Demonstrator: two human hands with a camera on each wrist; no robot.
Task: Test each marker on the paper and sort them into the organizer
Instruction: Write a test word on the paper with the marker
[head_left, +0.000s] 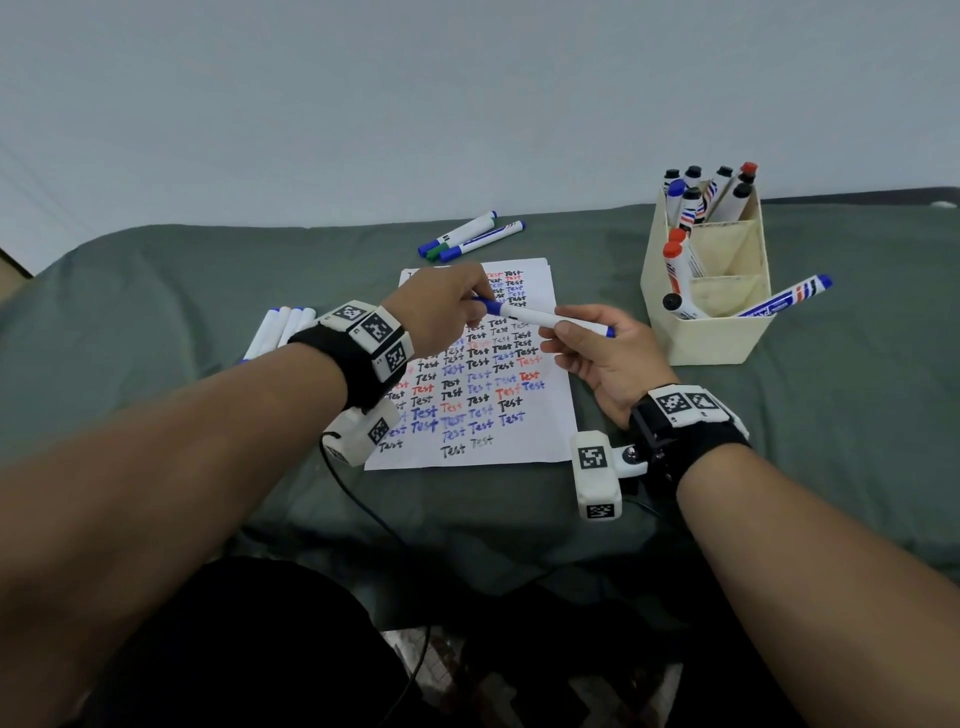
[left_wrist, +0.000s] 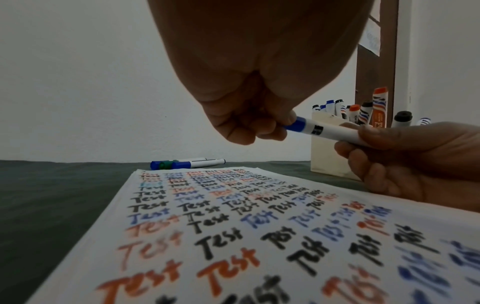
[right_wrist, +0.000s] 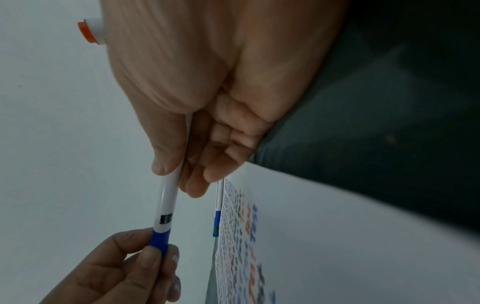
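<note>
A white marker with a blue cap (head_left: 540, 317) (left_wrist: 324, 131) (right_wrist: 166, 201) hangs level above the paper (head_left: 519, 447) (left_wrist: 233, 236), held between both hands. My left hand (head_left: 447, 306) (left_wrist: 249, 123) (right_wrist: 135, 265) pinches the blue cap (left_wrist: 297, 124) (right_wrist: 159, 239). My right hand (head_left: 602, 353) (left_wrist: 405, 156) (right_wrist: 187, 127) grips the white barrel between thumb and fingers. The cap sits on the marker. The paper is covered with "Test" written in black, blue and red. The cream organizer (head_left: 711, 343) (left_wrist: 324, 158) stands to the right of the paper with several markers in it.
Three capped markers (head_left: 467, 236) (left_wrist: 182, 164) lie beyond the paper's far edge. Several white markers (head_left: 280, 330) lie left of the paper, partly behind my left wrist. A blue marker (head_left: 784, 299) leans out of the organizer's front compartment. A dark green cloth (head_left: 857, 415) covers the surface.
</note>
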